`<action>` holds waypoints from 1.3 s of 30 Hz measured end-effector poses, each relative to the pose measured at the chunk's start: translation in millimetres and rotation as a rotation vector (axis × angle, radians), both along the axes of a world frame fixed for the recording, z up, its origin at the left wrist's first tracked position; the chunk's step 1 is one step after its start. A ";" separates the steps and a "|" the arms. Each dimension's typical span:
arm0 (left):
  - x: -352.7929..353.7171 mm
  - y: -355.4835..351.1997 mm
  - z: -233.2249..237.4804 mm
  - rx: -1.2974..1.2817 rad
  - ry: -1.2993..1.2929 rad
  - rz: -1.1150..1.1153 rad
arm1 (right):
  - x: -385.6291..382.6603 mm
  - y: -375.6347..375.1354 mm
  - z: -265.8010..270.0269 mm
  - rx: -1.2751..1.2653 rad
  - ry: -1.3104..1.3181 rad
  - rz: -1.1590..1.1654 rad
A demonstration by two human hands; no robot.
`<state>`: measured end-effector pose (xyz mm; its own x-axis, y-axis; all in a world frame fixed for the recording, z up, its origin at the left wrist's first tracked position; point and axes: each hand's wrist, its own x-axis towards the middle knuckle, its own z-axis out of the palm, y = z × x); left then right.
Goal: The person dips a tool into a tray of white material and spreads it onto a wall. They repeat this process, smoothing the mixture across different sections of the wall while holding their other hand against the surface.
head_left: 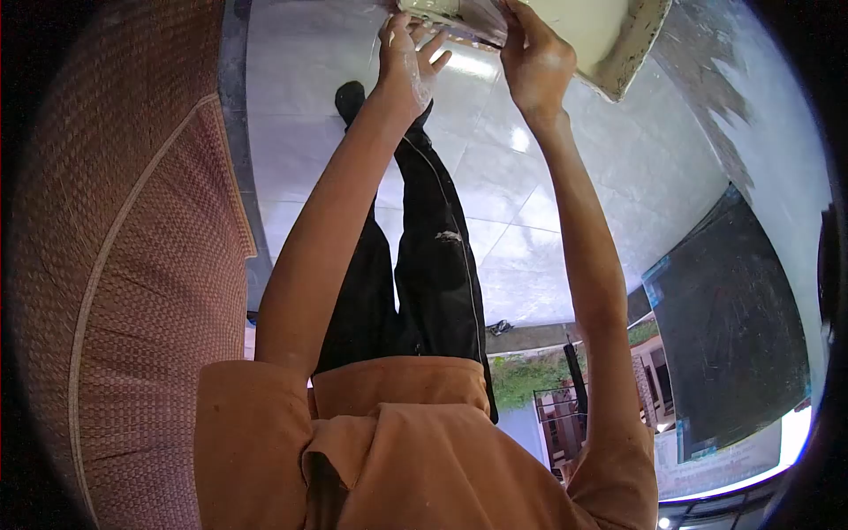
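Note:
A pale, cream-coloured tray (609,75) with a chipped, stained rim is at the top of the view, partly cut off by the frame. In front of it is a thin, flat, greyish piece with a smeared edge (464,19), like a scraper blade. My right hand (536,64) has its fingers closed at the right end of this piece, beside the tray. My left hand (408,66), whitish residue on its palm and wrist, is at the piece's left end. Its thumb points up to the edge and its other fingers are spread underneath.
Below the hands lies a shiny, light tiled floor (521,190), with my black-trousered legs (433,238) over it. A woven brown mat surface (159,265) fills the left side. On the right are a dark board (729,327) and a pale wall with a ragged paint edge (738,97).

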<state>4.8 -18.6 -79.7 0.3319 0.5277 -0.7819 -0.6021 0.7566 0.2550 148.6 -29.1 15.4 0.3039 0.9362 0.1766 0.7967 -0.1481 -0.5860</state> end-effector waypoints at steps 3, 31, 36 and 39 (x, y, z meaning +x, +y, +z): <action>4.4 2.7 0.6 -0.014 0.020 -0.029 | 15.1 6.5 4.6 0.041 0.012 0.039; 1.2 2.2 101.5 -0.021 0.448 -0.129 | 98.8 45.1 -18.7 -0.451 0.631 0.047; -9.3 13.2 142.2 0.131 0.464 -0.193 | 86.9 9.5 21.7 -0.320 1.051 -0.218; -16.2 30.4 163.3 0.365 0.479 -0.244 | 57.4 -2.5 62.0 -0.109 1.369 -0.289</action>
<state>-11.4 11.8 83.6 0.1352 0.7408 -0.6580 -0.1801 0.6714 0.7189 206.0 -31.6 77.4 0.3553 0.8012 -0.4815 -0.4555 -0.3014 -0.8377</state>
